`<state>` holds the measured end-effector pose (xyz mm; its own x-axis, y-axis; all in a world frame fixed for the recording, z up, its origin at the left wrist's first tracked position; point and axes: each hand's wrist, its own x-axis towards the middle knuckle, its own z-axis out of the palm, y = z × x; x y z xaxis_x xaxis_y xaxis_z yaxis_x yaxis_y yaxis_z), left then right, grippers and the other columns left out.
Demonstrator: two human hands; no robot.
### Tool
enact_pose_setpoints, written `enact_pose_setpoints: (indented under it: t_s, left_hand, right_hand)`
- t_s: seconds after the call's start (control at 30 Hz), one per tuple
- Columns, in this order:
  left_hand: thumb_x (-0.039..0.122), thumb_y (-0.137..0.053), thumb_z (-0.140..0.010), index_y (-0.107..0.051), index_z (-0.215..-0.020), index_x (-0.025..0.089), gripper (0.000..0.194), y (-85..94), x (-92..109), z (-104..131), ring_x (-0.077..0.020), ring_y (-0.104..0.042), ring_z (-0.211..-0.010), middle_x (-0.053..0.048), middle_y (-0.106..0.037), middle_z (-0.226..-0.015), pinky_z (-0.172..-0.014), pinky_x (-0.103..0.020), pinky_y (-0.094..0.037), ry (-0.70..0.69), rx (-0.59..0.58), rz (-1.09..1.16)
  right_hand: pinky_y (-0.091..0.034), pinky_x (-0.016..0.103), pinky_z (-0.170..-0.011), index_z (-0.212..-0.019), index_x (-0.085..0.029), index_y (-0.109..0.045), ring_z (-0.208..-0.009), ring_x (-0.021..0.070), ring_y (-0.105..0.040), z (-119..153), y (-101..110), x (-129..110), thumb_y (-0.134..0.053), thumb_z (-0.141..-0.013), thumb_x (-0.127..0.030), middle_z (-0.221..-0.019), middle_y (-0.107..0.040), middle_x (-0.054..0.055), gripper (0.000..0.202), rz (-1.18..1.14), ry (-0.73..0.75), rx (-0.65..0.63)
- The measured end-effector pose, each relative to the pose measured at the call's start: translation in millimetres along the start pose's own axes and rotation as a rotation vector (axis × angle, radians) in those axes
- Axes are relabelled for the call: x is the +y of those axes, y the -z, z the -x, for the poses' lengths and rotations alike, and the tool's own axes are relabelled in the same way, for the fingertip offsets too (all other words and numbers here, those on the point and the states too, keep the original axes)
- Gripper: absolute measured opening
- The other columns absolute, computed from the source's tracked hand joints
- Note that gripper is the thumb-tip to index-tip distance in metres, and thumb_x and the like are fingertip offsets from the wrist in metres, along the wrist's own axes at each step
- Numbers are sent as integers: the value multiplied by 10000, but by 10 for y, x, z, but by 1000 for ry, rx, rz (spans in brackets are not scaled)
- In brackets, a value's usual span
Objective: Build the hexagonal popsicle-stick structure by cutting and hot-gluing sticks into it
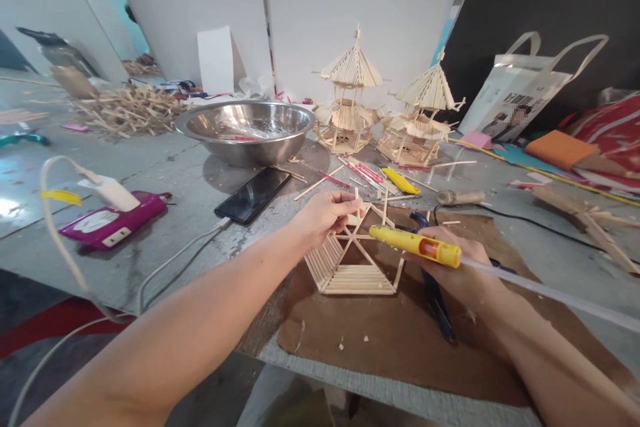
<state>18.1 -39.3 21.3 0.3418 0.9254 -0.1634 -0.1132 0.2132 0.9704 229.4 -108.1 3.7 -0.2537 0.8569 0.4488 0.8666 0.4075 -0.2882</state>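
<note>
A hexagonal frame of thin wooden sticks lies on a brown mat, with slatted panels at its left and front sides. My left hand is closed in a pinch on a short upright stick at the frame's back left. Another upright stick stands to the right of that hand. My right hand is wrapped round a yellow glue gun, whose tip points left over the frame. A clear glue stick runs out of the gun's rear.
Behind the frame are a steel bowl, a black phone and two stick pavilions. A purple power strip with a white cable lies left. Dark blue pliers lie under my right hand. A white bag stands back right.
</note>
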Motion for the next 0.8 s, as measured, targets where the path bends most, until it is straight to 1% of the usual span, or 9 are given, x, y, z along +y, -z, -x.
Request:
enact_pose_setpoints:
  t_s: [0.07,0.1,0.17,0.27,0.43,0.6,0.7,0.8]
  left_hand:
    - [192,-579,-669,-519,-665,125,91,15,11,-4,-10,-316,-373,-5,-549,-605,-356,-184,-177,-29,10,-41]
    - [190,-575,-673,-524,-672,125,82,22,17,-6,-10,-310,-370,-5,-548,-607,-354,-187,-177,-39,16,-73]
    - [199,-570,-679,-537,-692,126,80,32,28,-6,-9,-296,-364,-5,-549,-614,-352,-193,-180,-43,25,-151]
    - [229,-571,-681,-557,-718,129,107,39,32,-6,-8,-284,-359,-9,-561,-631,-359,-203,-188,-30,20,-258]
    - [281,-569,-674,-581,-734,134,159,48,23,-11,-13,-284,-368,-19,-581,-665,-384,-225,-188,-23,-24,-357]
    - [303,-556,-673,-591,-750,126,197,50,24,-13,-14,-277,-373,-35,-592,-701,-397,-237,-188,-11,-39,-381]
    - [293,-555,-671,-587,-725,119,185,48,26,-12,-10,-268,-367,-28,-583,-676,-390,-231,-169,-17,-63,-367]
    - [279,-565,-656,-598,-742,122,182,53,32,-3,-14,-276,-376,-16,-578,-654,-387,-221,-156,12,-114,-387]
  right_hand:
    - [-412,255,-511,-794,-219,-530,-593,162,-566,-4,8,2,-525,-677,-408,-713,-612,15,222,-126,-50,-67]
    - [-418,253,-520,-805,-217,-527,-598,156,-559,-4,9,5,-535,-671,-416,-728,-607,13,239,-202,-52,-112]
    - [-427,249,-545,-818,-207,-530,-622,147,-546,0,2,15,-537,-678,-410,-761,-594,17,246,-331,-20,-210]
    - [-431,259,-586,-798,-186,-543,-659,151,-537,16,-29,16,-500,-719,-389,-784,-579,28,222,-401,15,-301]
    - [-434,277,-650,-824,-180,-545,-735,169,-545,42,-78,-50,-473,-748,-365,-817,-578,43,212,-444,31,-320]
    - [-437,266,-655,-810,-190,-556,-728,157,-546,40,-93,-134,-504,-730,-365,-823,-585,39,199,-435,36,-348]
    - [-444,267,-657,-798,-191,-567,-734,160,-551,44,-96,-127,-511,-724,-366,-827,-589,37,198,-451,37,-348]
    - [-454,284,-660,-823,-190,-586,-750,180,-560,48,-55,-66,-511,-716,-379,-828,-607,41,230,-474,-10,-341]
